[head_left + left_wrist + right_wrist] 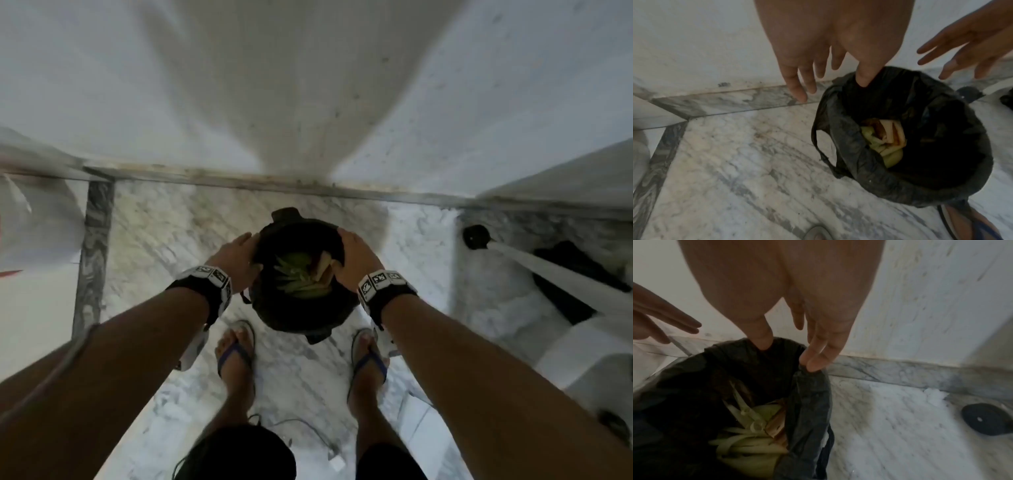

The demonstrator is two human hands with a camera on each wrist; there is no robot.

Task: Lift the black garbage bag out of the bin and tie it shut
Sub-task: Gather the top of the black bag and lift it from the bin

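A black garbage bag (301,310) lines a small round bin on the marble floor, its edge folded over the rim so that the bin is almost wholly covered. Green husks and brownish scraps (303,277) lie inside. My left hand (241,260) is at the left rim, fingers (801,92) straight outside it and thumb (865,79) over the bag's edge. My right hand (354,260) is at the right rim, with its thumb (762,340) inside and straight fingertips (815,363) touching the plastic. A handle loop (819,146) hangs off the bag's side.
The bin stands near a white wall with a grey marble skirting (239,180). A black round object (476,236) and a white pole (561,274) lie to the right. My feet in blue flip-flops (236,356) are just behind the bin, with a cable (308,428) further back.
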